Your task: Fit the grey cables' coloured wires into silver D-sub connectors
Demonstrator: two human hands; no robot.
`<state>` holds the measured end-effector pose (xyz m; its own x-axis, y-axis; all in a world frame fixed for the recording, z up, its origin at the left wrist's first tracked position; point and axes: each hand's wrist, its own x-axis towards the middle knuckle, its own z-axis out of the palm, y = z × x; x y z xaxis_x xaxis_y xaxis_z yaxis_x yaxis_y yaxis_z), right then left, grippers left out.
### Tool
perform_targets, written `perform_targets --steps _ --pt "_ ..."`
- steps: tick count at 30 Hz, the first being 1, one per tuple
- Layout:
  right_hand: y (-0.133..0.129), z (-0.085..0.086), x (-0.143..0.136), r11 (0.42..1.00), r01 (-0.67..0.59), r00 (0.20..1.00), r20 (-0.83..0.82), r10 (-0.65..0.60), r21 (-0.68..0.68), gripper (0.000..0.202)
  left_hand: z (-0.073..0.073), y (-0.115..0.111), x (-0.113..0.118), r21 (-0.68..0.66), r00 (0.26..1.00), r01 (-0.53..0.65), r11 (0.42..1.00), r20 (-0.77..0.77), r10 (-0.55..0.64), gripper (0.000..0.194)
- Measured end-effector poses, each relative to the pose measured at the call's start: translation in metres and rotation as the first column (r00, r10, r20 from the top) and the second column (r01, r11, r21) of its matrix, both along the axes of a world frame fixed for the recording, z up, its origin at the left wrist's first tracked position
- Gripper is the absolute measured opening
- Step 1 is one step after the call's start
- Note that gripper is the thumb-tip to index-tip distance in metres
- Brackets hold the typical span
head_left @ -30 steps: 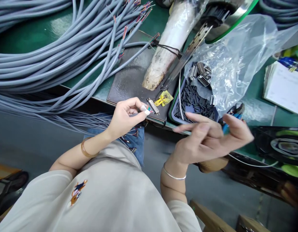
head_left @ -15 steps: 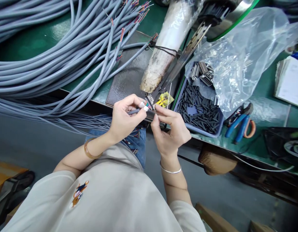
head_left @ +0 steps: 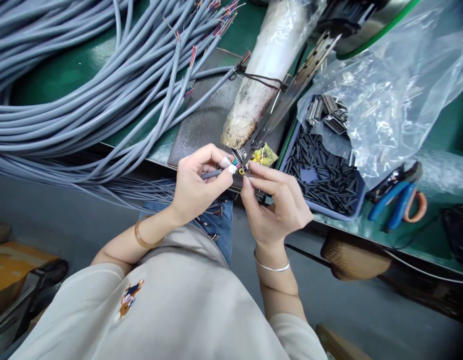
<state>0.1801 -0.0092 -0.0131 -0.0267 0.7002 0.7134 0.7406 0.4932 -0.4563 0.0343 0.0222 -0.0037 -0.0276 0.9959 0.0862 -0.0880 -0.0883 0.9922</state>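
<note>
My left hand (head_left: 201, 184), white wraps on its thumb and fingertip, pinches the end of a grey cable (head_left: 211, 174). Thin coloured wires (head_left: 236, 161) fan out from that end to a metal multi-pin connector (head_left: 242, 154), just below the tip of a wrapped white tube (head_left: 250, 107). My right hand (head_left: 279, 201) has thumb and fingertips brought together at the connector's right side. What they grip is too small and partly covered to name. A long dark metal bar (head_left: 278, 112) slants down to the connector, beside a small yellow piece (head_left: 267, 155).
Bundled grey cables (head_left: 84, 115) with stripped ends cover the bench's left. A blue tray (head_left: 357, 212) of short black sleeves (head_left: 321, 170), loose connectors (head_left: 334, 120), a plastic bag (head_left: 396, 95) and blue-handled cutters (head_left: 398, 200) lie to the right. A dark plate (head_left: 195, 127) lies under the tube.
The connector now sits closer under the tube and the bar's tip. My right hand has shifted slightly right. My left hand keeps its pinch on the cable; the whole view has shifted a little.
</note>
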Motion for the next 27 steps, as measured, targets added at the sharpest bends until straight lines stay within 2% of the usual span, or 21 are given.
perform_targets --steps 7,14,21,27 --pt "0.0 0.001 0.0004 1.0 -0.022 0.999 -0.033 0.022 -0.021 0.016 0.0009 0.0032 -0.0049 -0.064 0.996 0.079 0.995 0.048 -0.076 0.014" --pt "0.0002 0.0018 0.0016 0.999 0.013 0.999 0.032 -0.012 -0.034 0.014 0.0019 0.0027 -0.0044 -0.065 0.998 0.063 0.996 0.007 -0.063 0.019" --pt "-0.0015 0.0035 -0.0003 1.0 0.004 1.0 -0.001 -0.004 -0.021 0.017 0.0042 0.0038 -0.005 -0.025 0.997 0.075 0.997 0.027 -0.074 0.016" --pt "-0.0051 0.0001 0.0023 0.999 0.007 0.999 0.038 -0.006 -0.037 0.016 -0.0004 0.002 -0.005 -0.075 0.995 0.098 0.992 0.007 -0.098 0.017"
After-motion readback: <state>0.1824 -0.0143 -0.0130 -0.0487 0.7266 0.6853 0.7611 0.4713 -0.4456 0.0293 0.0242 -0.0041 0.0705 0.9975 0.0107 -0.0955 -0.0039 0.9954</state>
